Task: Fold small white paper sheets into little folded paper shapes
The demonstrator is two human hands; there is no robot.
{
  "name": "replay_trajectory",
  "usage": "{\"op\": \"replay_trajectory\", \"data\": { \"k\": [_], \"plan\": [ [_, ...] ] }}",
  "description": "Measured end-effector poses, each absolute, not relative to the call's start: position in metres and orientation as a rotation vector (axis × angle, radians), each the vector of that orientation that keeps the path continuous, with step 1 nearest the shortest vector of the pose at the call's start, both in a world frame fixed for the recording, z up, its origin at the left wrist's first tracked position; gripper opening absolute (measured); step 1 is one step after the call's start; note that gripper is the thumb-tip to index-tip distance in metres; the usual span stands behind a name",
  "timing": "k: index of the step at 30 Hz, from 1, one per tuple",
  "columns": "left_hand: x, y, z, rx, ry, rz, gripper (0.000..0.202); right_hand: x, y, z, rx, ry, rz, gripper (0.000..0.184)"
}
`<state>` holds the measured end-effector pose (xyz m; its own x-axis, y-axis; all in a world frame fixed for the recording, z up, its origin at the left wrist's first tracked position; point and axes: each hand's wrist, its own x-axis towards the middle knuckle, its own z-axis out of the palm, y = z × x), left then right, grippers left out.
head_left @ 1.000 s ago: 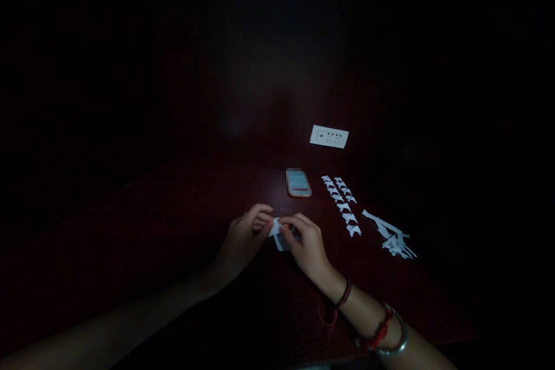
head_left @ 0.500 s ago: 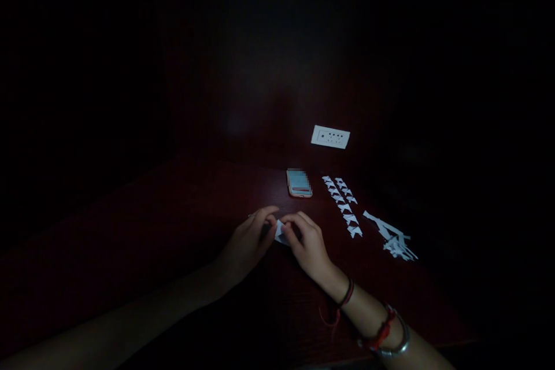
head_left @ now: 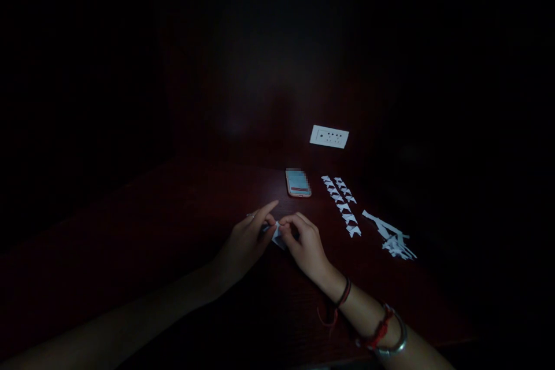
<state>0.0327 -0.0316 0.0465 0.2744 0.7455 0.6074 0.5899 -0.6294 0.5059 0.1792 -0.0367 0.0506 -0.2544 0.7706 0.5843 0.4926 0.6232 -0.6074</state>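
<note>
The scene is very dark. On a dark red wooden table, my left hand and my right hand meet over a small white piece of paper. Both pinch it with their fingertips, pressing it near the tabletop. My left index finger sticks out forward. Most of the paper is hidden between the fingers. My right wrist wears red and dark cords and a metal bangle.
A phone lies beyond my hands. To its right run two rows of small folded white paper pieces, then a heap of white paper strips. A white socket plate is on the back wall.
My hands have closed tighter around the paper, so less of it shows. My left index finger has stretched forward. Everything else on the table is where it was.
</note>
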Motion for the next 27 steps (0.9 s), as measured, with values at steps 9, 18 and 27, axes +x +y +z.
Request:
{"op": "replay_trajectory", "data": {
  "k": [9,18,27],
  "plan": [
    [0.0339,-0.0344,0.0493,2.331,1.284,1.241,0.042,0.1802,-0.0357,0.0493,-0.987,-1.972,0.348,0.012],
    [0.0353,-0.0357,0.0476,2.381,1.246,1.261,0.037,0.1840,-0.0361,0.0528,-1.009,-2.052,0.179,0.012],
    [0.0354,-0.0353,0.0490,2.381,1.196,1.231,0.035,0.1852,-0.0352,0.0565,-1.096,-2.219,-0.089,0.013]
  ]
}}
